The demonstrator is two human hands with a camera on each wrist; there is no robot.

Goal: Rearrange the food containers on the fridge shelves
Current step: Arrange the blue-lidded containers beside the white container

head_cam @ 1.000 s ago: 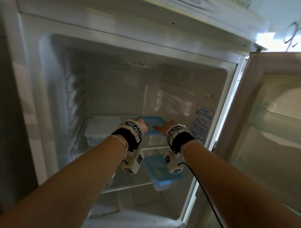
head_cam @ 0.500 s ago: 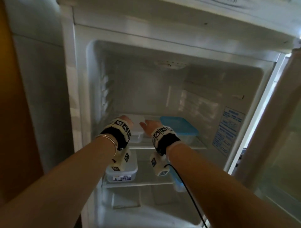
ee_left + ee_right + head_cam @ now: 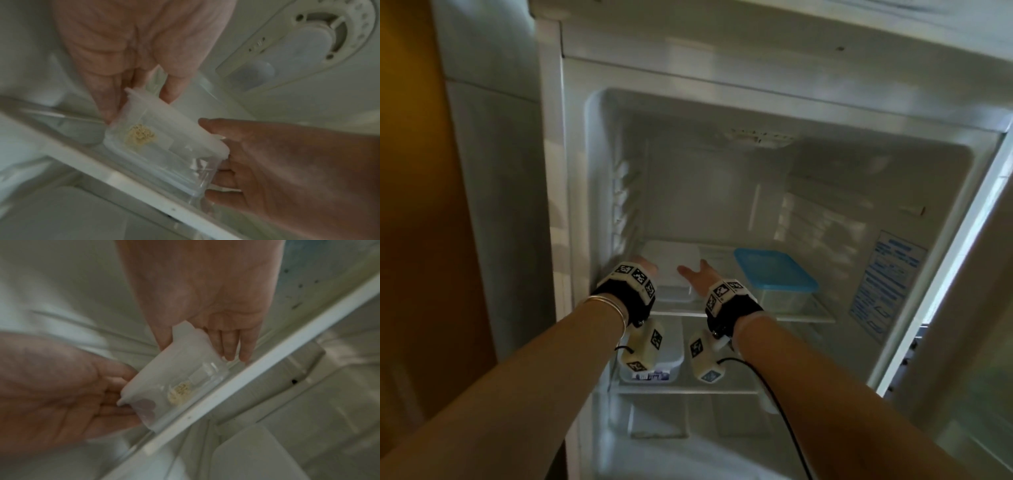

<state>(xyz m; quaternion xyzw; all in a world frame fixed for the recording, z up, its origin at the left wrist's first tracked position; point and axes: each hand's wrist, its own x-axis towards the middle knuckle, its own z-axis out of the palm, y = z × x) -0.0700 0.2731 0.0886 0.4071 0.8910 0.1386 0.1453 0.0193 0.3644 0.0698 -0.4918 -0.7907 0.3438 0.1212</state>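
Note:
A clear container with a white lid [image 3: 674, 260] sits at the left of the upper fridge shelf [image 3: 791, 317]; yellowish food shows inside the container [image 3: 164, 142]. My left hand [image 3: 640, 269] holds its left end and my right hand [image 3: 693, 274] its right end. In the left wrist view my left hand [image 3: 139, 108] has fingers down the side, while my right hand [image 3: 216, 162] has its thumb on the lid. The right wrist view shows the container [image 3: 174, 378] between my right hand [image 3: 200, 352] and my left hand [image 3: 123, 394]. A blue-lidded container [image 3: 774, 274] stands to the right.
Another white-lidded container with a label [image 3: 664, 359] sits on the lower shelf [image 3: 688, 389], under my left wrist. The fridge's left wall [image 3: 626, 192] is close to my left hand. The open door [image 3: 983, 308] stands at the right. A drawer lies below.
Both hands left the blue-lidded container and moved left to the white-lidded one, now taking hold of its ends. The head view swung left.

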